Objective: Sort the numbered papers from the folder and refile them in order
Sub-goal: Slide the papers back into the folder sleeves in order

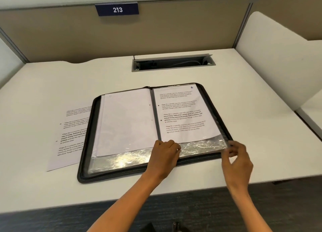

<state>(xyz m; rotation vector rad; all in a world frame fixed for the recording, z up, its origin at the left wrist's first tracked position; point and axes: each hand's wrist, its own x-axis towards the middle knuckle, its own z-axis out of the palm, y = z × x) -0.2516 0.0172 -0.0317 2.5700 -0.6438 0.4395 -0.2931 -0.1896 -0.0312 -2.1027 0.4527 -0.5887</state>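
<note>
Your folder (156, 169) lies open on the white bench (244, 109), zip edge all round, with clear plastic sleeves on both sides. On the right, a printed sheet (183, 113) sits in the right sleeve (200, 146), pushed toward the far end so the near strip of plastic is bare and crinkled. Your left hand (164, 151) has its fingers curled down on the near edge of that sleeve close to the spine, likely to pin it flat. Your right hand (237, 153) pinches the sleeve's near right corner, a narrow grip on the plastic, probably to steady or open it for the sheet. The left sleeve holds a blank-facing page (125, 120). Another printed paper (69, 136) lies loose on the bench, partly tucked under the folder's left edge, so it stays within reach for filing. The page numbers are too small to read.
</note>
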